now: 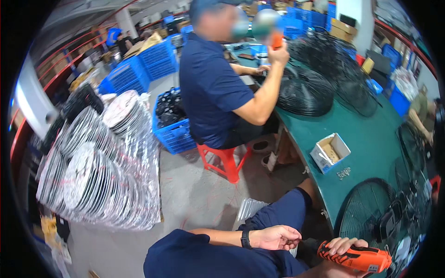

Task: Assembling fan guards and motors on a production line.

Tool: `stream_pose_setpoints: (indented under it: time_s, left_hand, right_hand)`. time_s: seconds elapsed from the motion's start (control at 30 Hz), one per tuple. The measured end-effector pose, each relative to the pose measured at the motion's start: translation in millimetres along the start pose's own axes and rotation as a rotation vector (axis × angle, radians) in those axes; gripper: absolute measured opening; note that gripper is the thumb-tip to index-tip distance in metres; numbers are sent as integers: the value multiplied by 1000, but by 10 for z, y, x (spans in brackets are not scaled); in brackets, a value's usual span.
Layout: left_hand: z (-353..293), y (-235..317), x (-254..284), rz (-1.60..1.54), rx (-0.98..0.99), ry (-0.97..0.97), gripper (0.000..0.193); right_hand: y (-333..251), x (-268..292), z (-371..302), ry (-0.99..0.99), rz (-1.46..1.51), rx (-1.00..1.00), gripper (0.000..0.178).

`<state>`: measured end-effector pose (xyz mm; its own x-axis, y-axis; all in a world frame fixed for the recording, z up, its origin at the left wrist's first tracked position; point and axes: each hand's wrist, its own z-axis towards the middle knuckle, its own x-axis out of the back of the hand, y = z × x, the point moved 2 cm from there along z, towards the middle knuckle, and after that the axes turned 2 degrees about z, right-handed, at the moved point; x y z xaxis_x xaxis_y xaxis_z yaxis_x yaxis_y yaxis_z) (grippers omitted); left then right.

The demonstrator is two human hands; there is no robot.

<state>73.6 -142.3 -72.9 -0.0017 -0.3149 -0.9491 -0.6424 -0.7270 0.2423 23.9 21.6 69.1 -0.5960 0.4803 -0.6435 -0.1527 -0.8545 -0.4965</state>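
My right hand (342, 246) is wrapped round an orange and black power screwdriver (366, 258), its dark nose turned toward my other hand. At that nose, the fingers of my left hand (276, 237) are pinched together; what they hold is too small to make out. A black watch (245, 239) sits on my left wrist. Just right of the screwdriver, a round black fan grille (366, 208) with a dark motor part lies at the table's edge. Small metal screws (344, 173) are heaped beside an open cardboard box (330, 153) on the green table (296, 127).
Across the table corner a person (213, 83) on a red stool (225, 162) holds up an orange tool. Stacked black grilles (306, 92) cover the far table. Wrapped stacks of round grilles (102, 185) stand left on the floor, near a blue crate (171, 134) of black parts.
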Motion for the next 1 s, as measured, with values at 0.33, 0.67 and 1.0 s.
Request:
stream_pose_setpoints:
  time_s: [0.33, 0.67, 1.0]
  left_hand:
    - [197, 266, 51, -33, 98, -45, 15]
    - [470, 780, -117, 88, 272, 95, 13]
    - [884, 556, -537, 324, 675, -18, 24]
  right_hand:
    - [121, -88, 157, 185, -192, 104, 66]
    - [78, 21, 230, 429, -263, 208, 94]
    - [-238, -112, -257, 677, -149, 609, 77]
